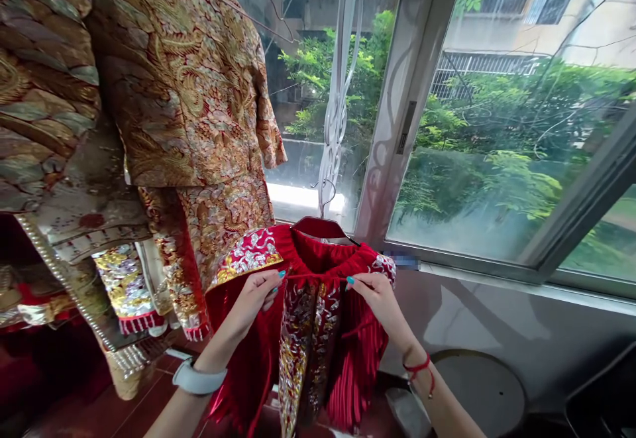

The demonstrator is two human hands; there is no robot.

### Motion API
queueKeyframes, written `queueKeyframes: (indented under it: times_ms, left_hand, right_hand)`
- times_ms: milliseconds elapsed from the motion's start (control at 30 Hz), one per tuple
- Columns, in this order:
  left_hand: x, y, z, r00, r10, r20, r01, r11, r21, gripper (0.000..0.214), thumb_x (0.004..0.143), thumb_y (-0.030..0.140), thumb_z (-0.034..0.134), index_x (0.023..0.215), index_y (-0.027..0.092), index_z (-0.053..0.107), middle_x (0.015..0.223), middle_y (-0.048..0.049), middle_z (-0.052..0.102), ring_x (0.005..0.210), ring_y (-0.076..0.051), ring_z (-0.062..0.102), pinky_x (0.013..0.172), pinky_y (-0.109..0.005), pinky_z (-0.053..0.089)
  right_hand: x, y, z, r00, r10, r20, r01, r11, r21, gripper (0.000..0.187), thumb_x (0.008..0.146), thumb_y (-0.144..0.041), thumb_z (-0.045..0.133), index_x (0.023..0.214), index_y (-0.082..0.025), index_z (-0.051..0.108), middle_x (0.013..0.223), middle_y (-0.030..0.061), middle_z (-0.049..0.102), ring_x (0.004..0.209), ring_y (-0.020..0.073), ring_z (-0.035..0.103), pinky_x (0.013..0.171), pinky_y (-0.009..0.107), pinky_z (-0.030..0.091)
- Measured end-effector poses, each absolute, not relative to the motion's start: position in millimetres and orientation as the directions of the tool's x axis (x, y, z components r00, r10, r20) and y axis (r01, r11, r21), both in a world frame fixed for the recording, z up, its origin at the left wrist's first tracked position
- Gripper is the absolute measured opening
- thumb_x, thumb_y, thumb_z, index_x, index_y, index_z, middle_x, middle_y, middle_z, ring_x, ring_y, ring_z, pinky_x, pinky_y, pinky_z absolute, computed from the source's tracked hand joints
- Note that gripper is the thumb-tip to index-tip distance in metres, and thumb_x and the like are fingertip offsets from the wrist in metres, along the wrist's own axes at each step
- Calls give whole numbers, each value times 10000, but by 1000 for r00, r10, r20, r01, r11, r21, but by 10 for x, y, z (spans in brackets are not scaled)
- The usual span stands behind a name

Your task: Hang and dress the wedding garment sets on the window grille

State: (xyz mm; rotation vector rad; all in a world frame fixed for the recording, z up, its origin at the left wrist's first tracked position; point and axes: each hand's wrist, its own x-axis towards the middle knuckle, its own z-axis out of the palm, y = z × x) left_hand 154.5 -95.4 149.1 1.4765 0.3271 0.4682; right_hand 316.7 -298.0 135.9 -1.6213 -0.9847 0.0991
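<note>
A red pleated skirt (360, 345) with silver and gold embroidered panels hangs from a wire hanger (325, 209) in front of me. Its gathered waistband shows an open loop at the top. My left hand (261, 292) pinches the front edge of the waistband on the left, thumb and finger pressed together. On the right, my right hand (370, 289) pinches the same edge in a like way. Between the two hands the red edge runs nearly straight. A white band sits on my left wrist and a red cord on my right.
Gold and red embroidered garments (183, 80) hang close on the left. A twisted white strip (335, 113) hangs down above the hanger. Behind stands a sliding window (422, 93) with a sill (497, 285). A round pale lid-like object (477, 385) is low on the right.
</note>
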Motion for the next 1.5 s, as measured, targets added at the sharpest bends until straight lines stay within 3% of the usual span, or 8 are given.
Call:
queueKeyframes:
  times_ms: [267, 400, 533, 667, 833, 1033, 1200, 1500]
  left_hand:
    - [1545, -1021, 1223, 924, 367, -105, -91, 480, 873, 324, 738, 354, 703, 620, 195, 447, 489, 130, 217, 420, -33, 116, 347, -150, 115]
    - [1621, -1110, 1283, 929, 361, -82, -186, 648, 739, 34, 805, 185, 560, 781, 161, 564, 540, 117, 183, 413, -46, 96, 320, -135, 142]
    - [1705, -1218, 1375, 918, 395, -29, -243, 620, 747, 212, 846, 148, 584, 1047, 153, 650, 613, 95, 315, 414, -15, 132, 336, -111, 142]
    - [1813, -1224, 1342, 898, 437, 53, -275, 463, 843, 428, 732, 270, 779, 1141, 198, 678, 749, 56, 485, 450, 9, 136, 364, -132, 122]
    - [1948, -1069, 1331, 894, 413, 171, -239, 118, 964, 584, 719, 502, 754, 1231, 236, 661, 604, 92, 351, 472, -44, 179, 424, -177, 170]
    - [2033, -1049, 1509, 873, 232, 430, -292, -457, 840, 395, 881, 440, 568, 1217, 261, 673, 829, 6, 430, 806, -165, 438, 726, -270, 404]
    - [2072, -1064, 1433, 810, 198, 552, -350, -592, 726, 302, 905, 322, 537, 1147, 227, 691, 925, -14, 427, 828, -160, 464, 790, -296, 422]
    - [2095, -1054, 1441, 682, 67, 728, -331, -859, 390, 122, 899, 167, 515, 864, 190, 630, 1050, -63, 536, 862, -157, 605, 785, -281, 502]
  right_hand:
    - [3010, -3043, 1101, 648, 563, 513, 605, 28, -795, 234, 919, -316, 498, 976, -213, 700, 761, 22, 714, 653, 181, 625, 605, 272, 467]
    - [3015, -3047, 1123, 587, 599, 544, 754, -161, -636, 197, 839, -174, 513, 796, -226, 698, 669, -4, 691, 539, 156, 568, 550, 269, 412]
    - [3003, -2797, 1084, 658, 286, 696, 745, -378, -549, 203, 818, -185, 555, 865, -211, 750, 804, 65, 751, 624, 199, 627, 601, 301, 437]
    - [3030, -2466, 1136, 623, 0, 782, 770, -178, -613, 246, 886, -265, 529, 826, -188, 756, 740, 91, 723, 618, 188, 611, 609, 300, 459]
    - [3139, -2278, 1363, 685, 412, 601, 564, 222, -795, 190, 792, -326, 639, 759, -193, 772, 737, 76, 741, 649, 204, 635, 621, 315, 514]
    - [3191, -2344, 1591, 436, 797, 418, 380, 258, -888, 253, 742, -403, 697, 716, -163, 772, 636, 18, 676, 589, 151, 547, 599, 286, 453]
    - [3212, -2438, 1600, 384, 808, 446, 504, 221, -835, 216, 796, -364, 680, 745, -162, 738, 605, -27, 516, 565, 108, 395, 549, 256, 338]
    - [3003, -2493, 1470, 468, 652, 596, 718, 114, -687, 110, 884, -124, 511, 833, -207, 563, 996, 42, 491, 967, 188, 521, 901, 341, 433]
